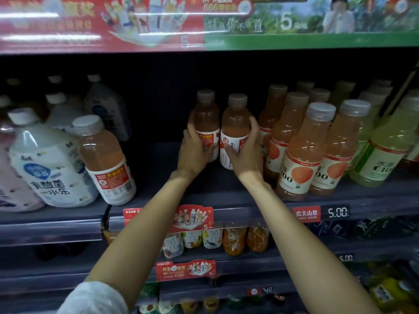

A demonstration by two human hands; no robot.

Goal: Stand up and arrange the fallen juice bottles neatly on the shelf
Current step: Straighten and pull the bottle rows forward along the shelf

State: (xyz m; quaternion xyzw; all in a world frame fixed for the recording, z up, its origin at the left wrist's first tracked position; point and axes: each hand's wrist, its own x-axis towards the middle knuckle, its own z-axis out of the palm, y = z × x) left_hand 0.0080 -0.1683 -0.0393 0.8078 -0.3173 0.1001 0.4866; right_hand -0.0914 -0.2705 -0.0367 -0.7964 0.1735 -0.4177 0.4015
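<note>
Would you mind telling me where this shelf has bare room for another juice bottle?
Bare shelf lies between the leaning juice bottle and the left hand, also in front of both held bottles. Right of the right hand, the orange bottle rows are crowded.

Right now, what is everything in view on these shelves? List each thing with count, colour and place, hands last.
Held juice bottles: two, pale orange, upright, mid shelf; one in the left hand, one in the right.
Leaning juice bottle: one, pale orange, shelf left, tilted against the white bottles.
Standing juice bottles: several, pale orange, rows on the right.
Yellow-green bottles: several, far right.
White bottles: several, left, tilted.
Shelf: dark grey, with price tags.
Lower-shelf drinks: white and orange, count unclear.
Banner: red and green, top.
Left hand: grips a bottle.
Right hand: grips a bottle.
</note>
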